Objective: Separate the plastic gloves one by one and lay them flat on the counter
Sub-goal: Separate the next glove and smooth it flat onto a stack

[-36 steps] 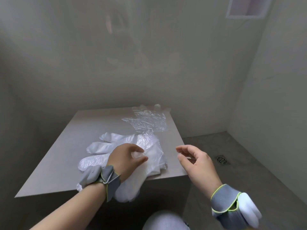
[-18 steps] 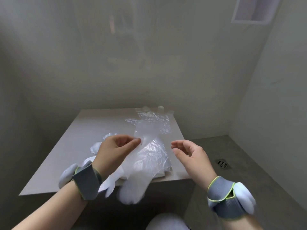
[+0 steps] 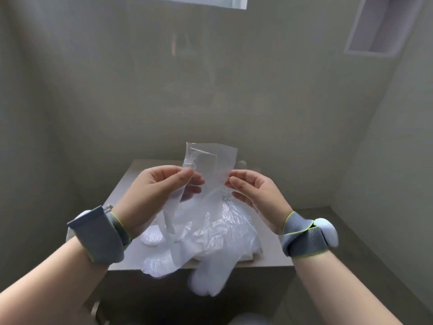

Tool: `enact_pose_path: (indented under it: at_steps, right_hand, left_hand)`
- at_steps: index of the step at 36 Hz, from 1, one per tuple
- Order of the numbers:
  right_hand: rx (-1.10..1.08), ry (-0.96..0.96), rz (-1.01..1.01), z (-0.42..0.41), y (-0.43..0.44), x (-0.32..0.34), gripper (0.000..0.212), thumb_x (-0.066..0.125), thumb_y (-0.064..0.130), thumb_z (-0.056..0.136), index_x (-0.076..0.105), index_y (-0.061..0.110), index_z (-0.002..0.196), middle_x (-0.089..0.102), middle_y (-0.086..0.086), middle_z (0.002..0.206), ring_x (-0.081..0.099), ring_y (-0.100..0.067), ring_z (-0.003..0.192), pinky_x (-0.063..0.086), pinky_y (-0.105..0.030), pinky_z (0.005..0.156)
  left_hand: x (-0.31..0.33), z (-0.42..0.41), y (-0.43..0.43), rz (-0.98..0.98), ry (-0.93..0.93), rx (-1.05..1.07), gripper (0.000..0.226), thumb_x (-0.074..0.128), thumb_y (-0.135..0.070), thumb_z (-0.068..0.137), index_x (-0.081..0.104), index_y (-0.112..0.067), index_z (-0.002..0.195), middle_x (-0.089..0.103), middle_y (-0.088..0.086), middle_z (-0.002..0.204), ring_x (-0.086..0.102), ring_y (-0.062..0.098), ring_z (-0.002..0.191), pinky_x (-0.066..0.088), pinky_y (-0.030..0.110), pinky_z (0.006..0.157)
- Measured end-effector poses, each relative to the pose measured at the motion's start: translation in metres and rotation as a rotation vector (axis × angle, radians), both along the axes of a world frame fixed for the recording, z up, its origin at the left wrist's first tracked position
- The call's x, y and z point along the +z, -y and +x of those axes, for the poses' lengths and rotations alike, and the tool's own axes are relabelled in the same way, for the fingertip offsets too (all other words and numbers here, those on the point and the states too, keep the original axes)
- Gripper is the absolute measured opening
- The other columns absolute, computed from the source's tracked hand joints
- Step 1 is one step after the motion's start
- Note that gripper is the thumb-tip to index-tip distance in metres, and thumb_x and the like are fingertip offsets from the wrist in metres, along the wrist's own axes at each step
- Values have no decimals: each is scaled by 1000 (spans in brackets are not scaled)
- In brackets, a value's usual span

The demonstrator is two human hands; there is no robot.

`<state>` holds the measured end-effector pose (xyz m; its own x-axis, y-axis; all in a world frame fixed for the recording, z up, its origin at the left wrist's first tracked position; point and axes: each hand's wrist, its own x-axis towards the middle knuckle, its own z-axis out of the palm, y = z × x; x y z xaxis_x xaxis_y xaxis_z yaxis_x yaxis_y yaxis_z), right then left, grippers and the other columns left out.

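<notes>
The glove point(image 3: 210, 165) you pinch between your left hand point(image 3: 152, 191) and right hand point(image 3: 255, 195) is thin, clear plastic film, glossy and creased. The pile of gloves point(image 3: 222, 233) under it is the same film, milky white where the layers stack, crinkled and shiny. The counter point(image 3: 276, 258) looks smooth and matt. Your wrist bands point(image 3: 98, 233) are grey woven cloth with a yellow-green edge, and the right one carries a smooth white plastic pod point(image 3: 326, 233). The far wall point(image 3: 93, 90) is smooth with a dull sheen.
</notes>
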<state>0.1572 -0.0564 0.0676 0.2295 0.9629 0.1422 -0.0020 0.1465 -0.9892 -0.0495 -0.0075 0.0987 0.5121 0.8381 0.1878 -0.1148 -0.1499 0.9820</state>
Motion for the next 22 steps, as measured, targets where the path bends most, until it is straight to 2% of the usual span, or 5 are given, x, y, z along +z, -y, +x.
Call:
enact_pose_path:
  at_steps: [5, 9, 16, 18, 22]
  right_hand:
    - [3, 8, 66, -11, -8, 13, 4, 64, 10, 84, 67, 11, 87, 70, 4, 74, 64, -7, 75, 48, -37, 94]
    - [0, 37, 114, -20, -15, 21, 5, 61, 9, 88, 64, 10, 84, 69, 0, 76, 63, -7, 75, 52, -31, 87]
    - [24, 233, 207, -32, -27, 44, 7, 57, 6, 92, 59, 7, 86, 71, -8, 78, 66, -15, 75, 54, -30, 78]
    - [40, 316, 228, -35, -32, 53, 8, 57, 6, 91, 59, 8, 84, 70, -10, 77, 66, -16, 72, 54, -28, 74]
    - [73, 415, 260, -44, -41, 68, 6, 58, 6, 91, 60, 6, 86, 69, -10, 74, 66, -15, 69, 55, -25, 72]
  left_hand:
    - [9, -13, -4, -16, 52, 2, 30, 57, -23, 80, 69, 1, 93, 73, 15, 96, 70, 26, 86, 56, 35, 85]
    - [12, -27, -9, -59, 48, -15, 36, 53, -27, 82, 67, 2, 98, 72, 16, 101, 69, 26, 93, 57, 31, 83]
    - [39, -62, -34, -194, 81, -73, 73, 29, -61, 85, 60, -2, 116, 68, 16, 113, 66, 27, 104, 52, 42, 91]
    - [51, -72, -42, -162, 50, -51, 72, 38, -65, 84, 61, -4, 115, 69, 16, 112, 67, 28, 102, 51, 40, 92]
    - [65, -76, -46, 13, -114, 3, 70, 75, -58, 58, 66, -8, 107, 70, 15, 108, 67, 25, 103, 54, 38, 91]
